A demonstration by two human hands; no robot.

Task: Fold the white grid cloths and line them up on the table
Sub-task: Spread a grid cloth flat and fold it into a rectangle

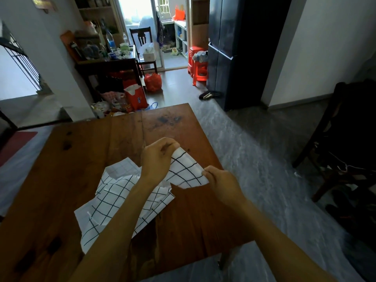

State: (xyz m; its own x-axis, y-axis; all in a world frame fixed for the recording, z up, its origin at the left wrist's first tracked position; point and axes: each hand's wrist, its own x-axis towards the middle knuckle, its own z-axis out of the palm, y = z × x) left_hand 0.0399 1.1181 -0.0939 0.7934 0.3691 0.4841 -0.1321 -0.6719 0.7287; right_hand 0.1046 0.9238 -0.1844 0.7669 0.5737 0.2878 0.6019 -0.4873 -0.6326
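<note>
A white cloth with a black grid (186, 171) is held up between my two hands above the wooden table (61, 159). My left hand (157, 159) pinches its far corner, fingers curled. My right hand (220, 180) pinches its near right corner. Under my left forearm lies a loose pile of more white grid cloths (114, 200), rumpled and overlapping, in the table's middle.
The table's right edge runs close to my right hand, with grey floor (264, 159) beyond it. A dark chair (345, 149) stands at the right. A cluttered side table (105, 64), red bags and red stools (199, 68) sit farther back.
</note>
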